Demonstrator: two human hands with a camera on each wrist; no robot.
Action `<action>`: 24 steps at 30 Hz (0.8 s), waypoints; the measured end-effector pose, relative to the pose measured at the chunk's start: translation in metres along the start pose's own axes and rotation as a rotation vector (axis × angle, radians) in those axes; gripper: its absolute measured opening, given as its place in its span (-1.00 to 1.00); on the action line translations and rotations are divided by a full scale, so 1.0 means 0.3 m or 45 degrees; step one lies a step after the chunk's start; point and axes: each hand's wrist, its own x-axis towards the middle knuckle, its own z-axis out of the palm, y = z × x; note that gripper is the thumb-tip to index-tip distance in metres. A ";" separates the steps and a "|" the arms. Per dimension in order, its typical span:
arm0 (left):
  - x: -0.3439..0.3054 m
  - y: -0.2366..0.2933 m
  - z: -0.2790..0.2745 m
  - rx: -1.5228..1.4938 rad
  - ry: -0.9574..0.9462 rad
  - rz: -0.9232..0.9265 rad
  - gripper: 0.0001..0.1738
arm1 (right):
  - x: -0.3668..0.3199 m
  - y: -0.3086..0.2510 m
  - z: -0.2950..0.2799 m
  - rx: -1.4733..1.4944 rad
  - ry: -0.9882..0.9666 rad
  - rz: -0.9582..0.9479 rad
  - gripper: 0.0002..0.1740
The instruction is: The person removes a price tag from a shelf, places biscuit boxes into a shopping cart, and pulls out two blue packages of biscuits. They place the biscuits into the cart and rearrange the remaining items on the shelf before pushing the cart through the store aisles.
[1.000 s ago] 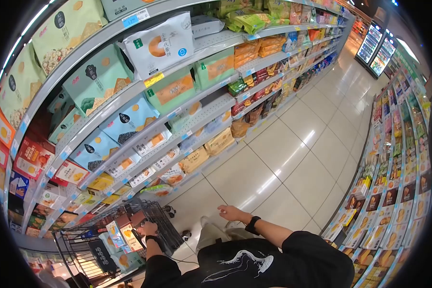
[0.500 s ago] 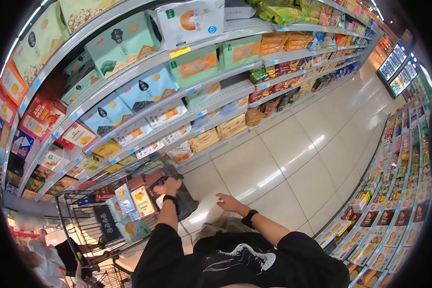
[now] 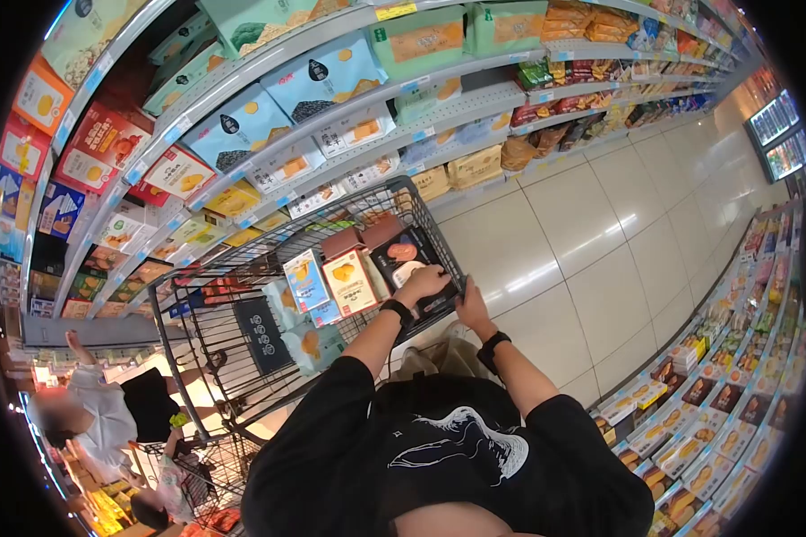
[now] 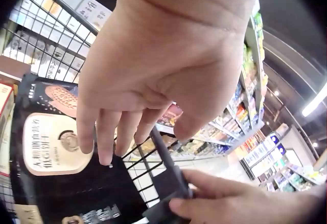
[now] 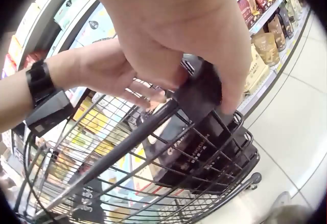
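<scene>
Reaching over the shopping cart point(image 3: 403, 182), the left hand point(image 3: 424, 283) is above a black food bag point(image 3: 401, 243) with a cream label, its fingers extended and slightly parted, gripping nothing. Whether the fingertips touch the bag cannot be told. The bag lies inside the cart, at the end nearest the right hand point(image 3: 471, 304), with its printed front facing up.

The right hand closes round the black cart rim point(image 5: 145, 131) just beside that bag, thumb and fingers on either side of it. Each wrist wears a black band, and the person has on a black T-shirt point(image 3: 457, 438) with a white wave-like print.

Beside the bag in the cart are a cream-and-red box point(image 3: 350, 285) showing yellow biscuits and a blue-and-white box point(image 3: 305, 280). Farther along lie a pale green bag point(image 3: 314, 348) and a dark package point(image 3: 262, 336) with white characters, near the wire side.

Past the cart stand store shelves point(image 3: 501, 94) of packaged snacks, with pale floor tiles point(image 3: 600, 242) alongside. Another person in a white top point(image 3: 106, 412) is near the cart's far end.
</scene>
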 end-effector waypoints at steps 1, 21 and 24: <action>-0.016 0.011 0.014 0.122 0.013 0.066 -0.51 | 0.004 0.007 -0.020 0.002 0.017 0.012 -0.17; 0.623 1.164 0.190 -0.279 0.245 0.686 -0.65 | 0.097 0.455 -0.819 0.447 -0.368 0.114 -0.27; 0.816 1.326 0.065 -0.294 0.296 0.918 -0.68 | 0.122 0.586 -1.111 0.322 -0.088 0.110 -0.37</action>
